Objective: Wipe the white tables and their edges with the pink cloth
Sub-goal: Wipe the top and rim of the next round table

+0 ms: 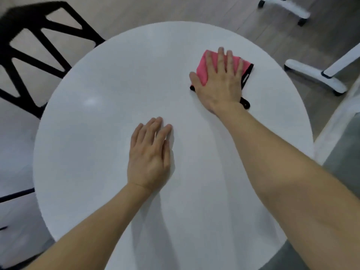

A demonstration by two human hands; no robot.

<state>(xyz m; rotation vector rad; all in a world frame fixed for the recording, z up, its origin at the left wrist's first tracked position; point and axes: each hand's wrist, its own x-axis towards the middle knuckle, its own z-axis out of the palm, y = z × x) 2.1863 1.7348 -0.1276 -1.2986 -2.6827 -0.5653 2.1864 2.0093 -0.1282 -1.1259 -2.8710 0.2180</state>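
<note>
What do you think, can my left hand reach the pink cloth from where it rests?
Probably yes: only bare white table lies between the left hand and the pink cloth. But the right hand presses flat on it, leaving just its edges free.

The pink cloth lies mostly hidden; the black chair is blurred.

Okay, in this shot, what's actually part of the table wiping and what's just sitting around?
In the job: pink cloth, round white table, right hand pressing flat on the cloth, left hand flat on the table.
Just around: black chair, white wheeled base on the floor.
</note>
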